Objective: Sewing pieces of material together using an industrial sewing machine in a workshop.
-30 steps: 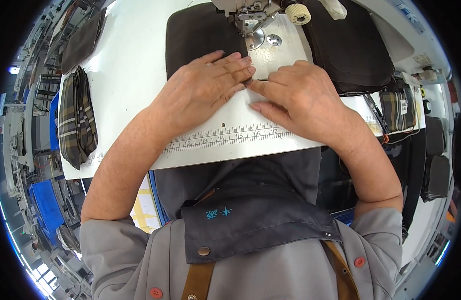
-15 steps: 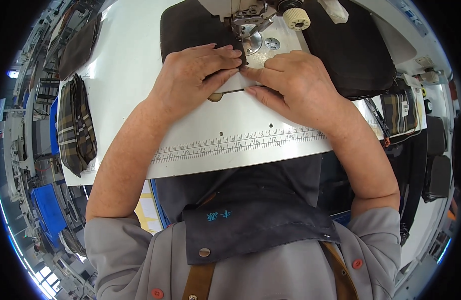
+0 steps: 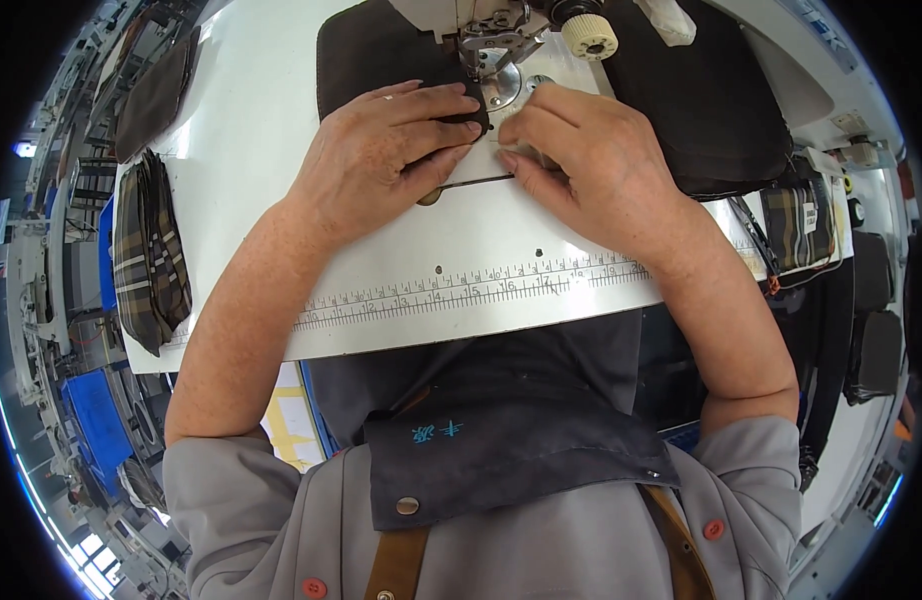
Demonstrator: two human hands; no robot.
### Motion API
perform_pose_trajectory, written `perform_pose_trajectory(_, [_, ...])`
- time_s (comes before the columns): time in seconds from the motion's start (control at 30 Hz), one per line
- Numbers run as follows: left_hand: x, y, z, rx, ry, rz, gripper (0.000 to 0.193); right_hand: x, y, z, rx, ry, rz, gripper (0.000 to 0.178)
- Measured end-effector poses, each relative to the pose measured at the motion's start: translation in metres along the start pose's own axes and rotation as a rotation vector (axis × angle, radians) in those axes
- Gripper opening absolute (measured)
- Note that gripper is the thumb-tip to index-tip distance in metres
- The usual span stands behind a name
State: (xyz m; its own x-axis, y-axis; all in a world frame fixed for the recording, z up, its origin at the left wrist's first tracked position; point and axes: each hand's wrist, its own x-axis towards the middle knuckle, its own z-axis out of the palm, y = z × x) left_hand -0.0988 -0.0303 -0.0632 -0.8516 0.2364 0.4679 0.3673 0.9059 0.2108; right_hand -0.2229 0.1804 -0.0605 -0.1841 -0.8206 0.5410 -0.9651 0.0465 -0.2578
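I watch from far away and look down on a white table (image 3: 241, 130) with a sewing machine (image 3: 496, 38) at its top edge. The dark brown cloth (image 3: 386, 50) lies flat on the table, mostly to the left of the machine's needle, and its right edge is just beside the round metal plate (image 3: 501, 88). I see the left hand (image 3: 386, 145) palm down on the lower part of this cloth, with its fingers stretched toward the right edge, so it is resting on the cloth and not grabbing it. The right hand (image 3: 591, 160) is just past that edge, with its fingers bent and its thumb near them. I cannot tell if it pinches anything, because the fingertips are partly hidden. A pile of dark cloth (image 3: 701, 110) sits to the right of the machine, behind the right hand. A bundle of plaid cloth (image 3: 151, 255) lies at the left end of the table, and another plaid piece (image 3: 789, 220) is at the right, near a thin dark tool (image 3: 756, 235). A ruler strip (image 3: 471, 293) runs along the near edge, below both hands.
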Motion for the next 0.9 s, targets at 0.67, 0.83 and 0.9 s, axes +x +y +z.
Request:
perform_pose_trajectory(0.67, [0.008, -0.028, -0.003, -0.188, -0.071, -0.029, 0.025, 0.002, 0.000, 0.005, -0.078, -0.016, 0.031, 0.022])
perform_pose_trajectory(0.83, [0.010, -0.032, 0.002, -0.113, -0.020, -0.030, 0.024, 0.003, 0.000, 0.007, -0.135, -0.015, 0.035, 0.028])
perform_pose_trajectory(0.9, [0.010, -0.028, 0.003, -0.092, -0.007, -0.058, 0.024, 0.004, 0.000, 0.008, -0.158, -0.007, 0.023, 0.031])
